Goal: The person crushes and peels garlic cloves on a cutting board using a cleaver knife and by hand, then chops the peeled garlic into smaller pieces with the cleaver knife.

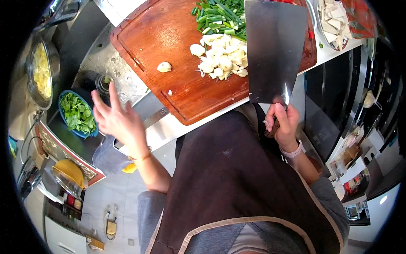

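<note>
My right hand [284, 122] is closed round the handle of a cleaver [275, 51], whose broad blade stands up over the right part of the wooden cutting board [148, 34]. Behind the blade some of the board is hidden. My left hand [120, 118], slightly blurred, hangs left of the board with its fingers spread and nothing in them. A pile of crushed garlic [222, 57] lies beside the blade, below chopped green onions [222, 17]. One garlic clove [164, 67] sits apart on the left of the board, with a small garlic bit [170, 92] nearer the edge.
Left of the board is a sink area with a blue basket of leafy greens [78, 113] and a drain [103, 82]. A metal bowl of yellow pieces [41, 70] stands farther left. White slices [334, 21] fill a dish at the upper right.
</note>
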`<action>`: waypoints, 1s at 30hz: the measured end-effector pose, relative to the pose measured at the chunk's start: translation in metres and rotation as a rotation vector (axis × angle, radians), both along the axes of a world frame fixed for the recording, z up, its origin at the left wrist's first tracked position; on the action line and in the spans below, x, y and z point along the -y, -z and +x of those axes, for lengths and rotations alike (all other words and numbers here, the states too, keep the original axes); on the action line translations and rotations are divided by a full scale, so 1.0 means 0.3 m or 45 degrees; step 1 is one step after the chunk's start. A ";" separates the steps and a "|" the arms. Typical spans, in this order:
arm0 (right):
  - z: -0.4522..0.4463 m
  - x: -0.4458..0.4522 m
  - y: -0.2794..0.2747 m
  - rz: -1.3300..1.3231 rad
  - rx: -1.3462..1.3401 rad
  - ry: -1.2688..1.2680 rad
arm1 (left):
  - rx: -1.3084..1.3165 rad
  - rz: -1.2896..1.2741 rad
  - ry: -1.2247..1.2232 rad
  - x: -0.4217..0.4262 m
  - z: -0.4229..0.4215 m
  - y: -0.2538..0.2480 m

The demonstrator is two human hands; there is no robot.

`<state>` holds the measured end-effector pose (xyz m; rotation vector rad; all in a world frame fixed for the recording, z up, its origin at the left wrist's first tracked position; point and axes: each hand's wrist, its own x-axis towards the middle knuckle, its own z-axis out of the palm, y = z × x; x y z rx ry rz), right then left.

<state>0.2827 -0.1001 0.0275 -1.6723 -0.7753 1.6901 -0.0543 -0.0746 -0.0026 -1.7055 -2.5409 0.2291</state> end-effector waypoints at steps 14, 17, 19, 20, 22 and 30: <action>-0.012 0.016 -0.003 0.042 0.023 -0.009 | 0.911 0.586 0.393 -0.060 0.245 0.026; -0.010 0.016 -0.006 0.053 0.005 0.005 | 0.719 0.765 0.230 -0.023 0.136 0.001; -0.009 0.017 -0.009 0.058 -0.005 0.015 | 0.595 0.594 -0.064 0.017 -0.011 0.020; -0.007 0.018 -0.010 0.069 -0.004 0.012 | 0.517 0.389 -0.271 0.042 -0.079 0.037; -0.005 0.018 -0.014 0.091 -0.012 0.004 | 0.171 0.243 -0.153 0.053 -0.118 0.056; -0.013 0.040 -0.029 0.042 -0.049 -0.041 | 0.613 0.487 0.243 0.067 0.096 -0.004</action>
